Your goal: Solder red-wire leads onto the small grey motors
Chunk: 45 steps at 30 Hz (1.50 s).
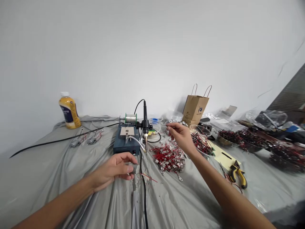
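My left hand (119, 168) is closed, its fingers curled around a small grey part (135, 167) that is mostly hidden. A thin red wire (150, 178) extends to the right beside that part. Above a pile of red-wired small metal pieces (168, 157), my right hand (179, 135) has thumb and forefinger pinched together. Whatever is between those fingertips is too small to make out. Between the hands, a soldering iron (145, 127) hangs tip down in a holder on a blue base unit (119, 144). A solder wire spool (131, 118) is mounted behind it.
Two grey parts with red wires (76, 141) lie at left, near a yellow bottle (69, 111). A black cable (144, 197) crosses the grey cloth. At right are bowls of wired pieces (202, 144), yellow-black pliers (238, 175), a paper bag (195, 108) and plastic bags (267, 119).
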Available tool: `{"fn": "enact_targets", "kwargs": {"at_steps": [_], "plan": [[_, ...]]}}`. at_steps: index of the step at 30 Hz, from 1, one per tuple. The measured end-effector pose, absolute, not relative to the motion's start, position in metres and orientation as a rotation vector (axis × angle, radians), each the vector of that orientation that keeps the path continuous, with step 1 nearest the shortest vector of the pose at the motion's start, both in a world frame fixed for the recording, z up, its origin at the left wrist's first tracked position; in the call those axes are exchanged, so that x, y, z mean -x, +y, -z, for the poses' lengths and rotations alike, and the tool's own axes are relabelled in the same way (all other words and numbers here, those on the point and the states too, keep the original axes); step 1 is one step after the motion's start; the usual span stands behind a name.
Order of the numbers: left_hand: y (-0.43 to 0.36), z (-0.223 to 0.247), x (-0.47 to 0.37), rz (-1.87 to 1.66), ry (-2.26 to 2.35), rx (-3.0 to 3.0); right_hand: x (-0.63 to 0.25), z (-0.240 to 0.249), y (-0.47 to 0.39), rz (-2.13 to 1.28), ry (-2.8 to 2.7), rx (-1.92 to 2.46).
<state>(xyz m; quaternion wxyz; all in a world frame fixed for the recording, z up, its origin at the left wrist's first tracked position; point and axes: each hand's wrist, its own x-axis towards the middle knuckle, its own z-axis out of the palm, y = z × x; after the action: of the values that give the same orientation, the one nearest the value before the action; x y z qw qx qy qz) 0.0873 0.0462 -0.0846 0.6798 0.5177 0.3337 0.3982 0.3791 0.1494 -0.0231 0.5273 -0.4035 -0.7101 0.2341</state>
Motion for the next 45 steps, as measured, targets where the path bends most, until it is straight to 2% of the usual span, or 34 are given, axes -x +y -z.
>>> {"fn": "enact_targets", "kwargs": {"at_steps": [2, 6, 8, 27, 45], "plan": [[0.044, 0.087, -0.093, -0.928, 0.750, -1.157, -0.373, 0.034, 0.149, -0.470, -1.725, 0.928], [0.041, 0.094, -0.107, -1.129, 0.857, -1.165, -0.375, 0.053, 0.136, -0.038, -1.962, 0.751], [0.039, 0.098, -0.113, -1.214, 0.917, -1.171, -0.376, 0.058, 0.130, 0.038, -2.037, 0.687], [0.037, 0.097, -0.126, -1.385, 0.990, -1.151, -0.361, 0.064, 0.107, -0.251, -1.949, 0.651], [0.035, 0.095, -0.129, -1.403, 0.966, -1.193, -0.353, 0.067, 0.092, -0.253, -1.947, 0.557]]}}
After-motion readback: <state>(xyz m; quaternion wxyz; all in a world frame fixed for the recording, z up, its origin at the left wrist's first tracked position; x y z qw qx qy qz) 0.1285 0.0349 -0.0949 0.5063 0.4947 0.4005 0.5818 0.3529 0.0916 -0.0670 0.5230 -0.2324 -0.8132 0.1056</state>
